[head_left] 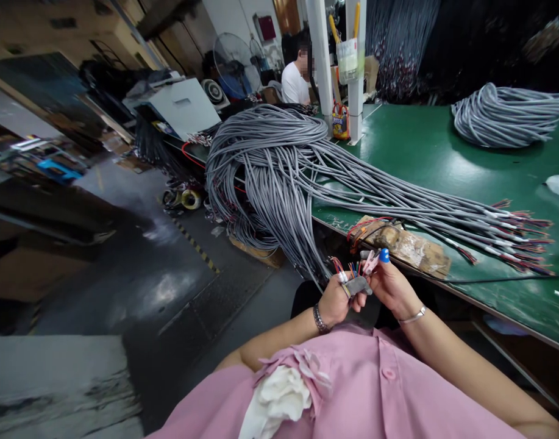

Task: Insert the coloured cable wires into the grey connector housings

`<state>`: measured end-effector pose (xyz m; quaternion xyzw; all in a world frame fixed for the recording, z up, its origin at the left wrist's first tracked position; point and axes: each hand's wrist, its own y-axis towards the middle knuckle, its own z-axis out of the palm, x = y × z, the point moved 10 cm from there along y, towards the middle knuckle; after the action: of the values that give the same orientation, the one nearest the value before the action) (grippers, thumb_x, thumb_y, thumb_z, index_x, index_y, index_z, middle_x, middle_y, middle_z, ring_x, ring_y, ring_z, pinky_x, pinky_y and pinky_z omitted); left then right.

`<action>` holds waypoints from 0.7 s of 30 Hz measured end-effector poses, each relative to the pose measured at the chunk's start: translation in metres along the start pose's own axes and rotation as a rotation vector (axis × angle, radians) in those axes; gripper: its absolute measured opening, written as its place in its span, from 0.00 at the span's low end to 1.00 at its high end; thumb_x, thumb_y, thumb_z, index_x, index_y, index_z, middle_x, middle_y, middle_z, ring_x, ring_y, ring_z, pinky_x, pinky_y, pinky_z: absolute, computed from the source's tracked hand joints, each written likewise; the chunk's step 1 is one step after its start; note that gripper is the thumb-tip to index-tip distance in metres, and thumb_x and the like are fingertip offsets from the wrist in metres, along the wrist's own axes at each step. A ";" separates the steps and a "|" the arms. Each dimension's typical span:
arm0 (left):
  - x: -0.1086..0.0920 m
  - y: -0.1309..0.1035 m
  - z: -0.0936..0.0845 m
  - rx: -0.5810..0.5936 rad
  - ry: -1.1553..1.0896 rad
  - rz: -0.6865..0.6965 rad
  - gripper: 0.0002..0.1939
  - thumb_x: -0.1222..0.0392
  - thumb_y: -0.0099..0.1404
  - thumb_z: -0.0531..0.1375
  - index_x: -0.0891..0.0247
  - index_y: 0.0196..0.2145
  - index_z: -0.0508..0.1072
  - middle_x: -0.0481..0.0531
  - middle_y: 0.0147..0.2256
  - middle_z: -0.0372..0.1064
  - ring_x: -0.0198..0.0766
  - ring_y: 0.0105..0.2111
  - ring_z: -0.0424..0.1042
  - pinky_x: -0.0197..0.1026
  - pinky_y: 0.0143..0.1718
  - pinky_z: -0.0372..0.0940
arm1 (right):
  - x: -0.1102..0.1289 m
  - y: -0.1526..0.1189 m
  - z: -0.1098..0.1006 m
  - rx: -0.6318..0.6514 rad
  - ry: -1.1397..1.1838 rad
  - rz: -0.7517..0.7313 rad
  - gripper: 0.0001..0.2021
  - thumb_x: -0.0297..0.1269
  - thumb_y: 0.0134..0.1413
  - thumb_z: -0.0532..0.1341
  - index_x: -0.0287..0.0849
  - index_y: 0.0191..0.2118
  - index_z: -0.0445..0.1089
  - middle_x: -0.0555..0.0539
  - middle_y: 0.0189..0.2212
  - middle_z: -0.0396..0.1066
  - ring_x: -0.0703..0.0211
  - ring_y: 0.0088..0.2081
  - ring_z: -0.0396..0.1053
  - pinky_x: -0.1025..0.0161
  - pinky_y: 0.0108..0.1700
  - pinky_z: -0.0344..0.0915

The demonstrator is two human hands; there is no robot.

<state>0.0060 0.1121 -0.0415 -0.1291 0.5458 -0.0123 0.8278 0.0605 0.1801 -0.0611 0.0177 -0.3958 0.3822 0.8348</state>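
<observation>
Work on coloured wire ends [355, 268], apparently: held grey piece [358, 286] in curled fingers of left hand [334, 301], pinched pink clip-like piece [371, 263] in right hand [391, 288], near desk [411, 140]. Next, probably called for steady left hold.

Offers no word, number or brand legible with certainty: shows only bright printing with characters too small and blurred to read on the red, yellow and dark-blue packet [340, 124] at the foot of the white posts [356, 107]. Has pale scrawled marks near the front edge of the green tabletop [411, 143], just beside the wooden block [409, 249], likewise impossible to make out as letters or figures. Bears wordless yellow-and-black diagonal stripes along the tape [194, 244] on the dark grey floor [249, 299].
</observation>
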 end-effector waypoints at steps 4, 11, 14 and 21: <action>0.007 0.000 -0.001 0.001 0.027 -0.020 0.23 0.42 0.53 0.62 0.68 0.23 0.69 0.48 0.15 0.65 0.28 0.11 0.59 0.33 0.12 0.53 | 0.000 0.001 -0.008 -0.098 0.098 -0.022 0.18 0.53 0.44 0.67 0.42 0.32 0.75 0.48 0.25 0.74 0.62 0.23 0.66 0.65 0.25 0.66; 0.013 -0.001 -0.007 -0.019 0.051 -0.029 0.22 0.43 0.54 0.62 0.69 0.24 0.70 0.48 0.15 0.65 0.28 0.11 0.59 0.33 0.12 0.52 | -0.003 0.001 -0.009 -0.095 0.091 -0.017 0.18 0.55 0.44 0.66 0.43 0.32 0.74 0.48 0.27 0.74 0.63 0.24 0.66 0.66 0.24 0.64; 0.014 -0.005 -0.010 -0.014 0.044 -0.030 0.22 0.43 0.55 0.62 0.69 0.23 0.70 0.48 0.15 0.65 0.29 0.11 0.59 0.33 0.12 0.52 | -0.005 -0.002 -0.004 -0.037 0.098 0.022 0.23 0.61 0.48 0.60 0.44 0.34 0.73 0.48 0.28 0.73 0.62 0.25 0.67 0.66 0.25 0.64; 0.023 -0.018 -0.020 0.004 0.079 -0.030 0.21 0.44 0.56 0.62 0.70 0.24 0.72 0.49 0.15 0.66 0.29 0.12 0.61 0.32 0.13 0.53 | -0.013 -0.008 -0.014 0.002 0.131 0.104 0.23 0.61 0.53 0.55 0.45 0.34 0.73 0.48 0.29 0.73 0.62 0.27 0.68 0.66 0.28 0.64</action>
<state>-0.0001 0.0871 -0.0657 -0.1351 0.5759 -0.0310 0.8056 0.0699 0.1710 -0.0775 -0.0271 -0.3404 0.4259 0.8378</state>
